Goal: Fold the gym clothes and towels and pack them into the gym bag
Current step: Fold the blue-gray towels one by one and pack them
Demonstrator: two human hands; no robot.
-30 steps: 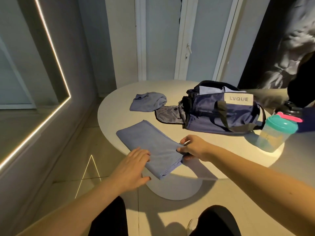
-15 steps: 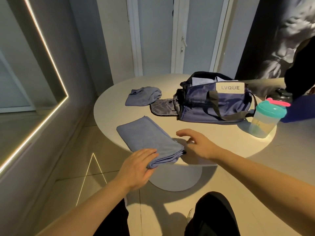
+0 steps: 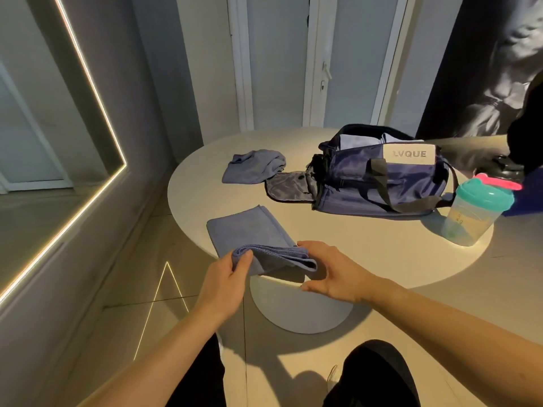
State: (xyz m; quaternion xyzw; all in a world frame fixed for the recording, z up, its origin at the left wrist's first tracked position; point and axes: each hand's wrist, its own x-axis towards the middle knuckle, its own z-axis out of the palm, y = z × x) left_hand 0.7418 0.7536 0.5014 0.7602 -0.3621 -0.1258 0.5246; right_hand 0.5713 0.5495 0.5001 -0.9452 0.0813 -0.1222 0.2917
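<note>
Item: towel [image 3: 252, 233], mid-fold, lower centre. My left hand [image 3: 226, 280] pinches it; right hand [image 3: 332, 271] fingers wide. Next, likely: fold over, into bag [image 3: 382, 183].

The gym bag [image 3: 382, 183] is navy woven synthetic cloth with a faint satin sheen. Its straps [image 3: 379, 186] are matt black webbing, and the patch [image 3: 408, 154] on its upper front is pale and flat. The flap [image 3: 288, 189] at the bag's open end shows a duller grey lining.

In front of the bag, the folded towel [image 3: 249, 230] is soft blue-grey cloth with a fine nap, fully matt. So is the crumpled cloth [image 3: 252, 170] beyond the flap.

The table [image 3: 367, 248] under the bag is smooth and pale, nearly matt.

Beside the bag's closed end stands a shaker bottle [image 3: 470, 218] with a cloudy, translucent plastic body, an opaque teal lid [image 3: 484, 195] and a pink cap [image 3: 499, 183], both smooth.

The floor [image 3: 141, 259] beneath is smooth tile with a soft shine.
</note>
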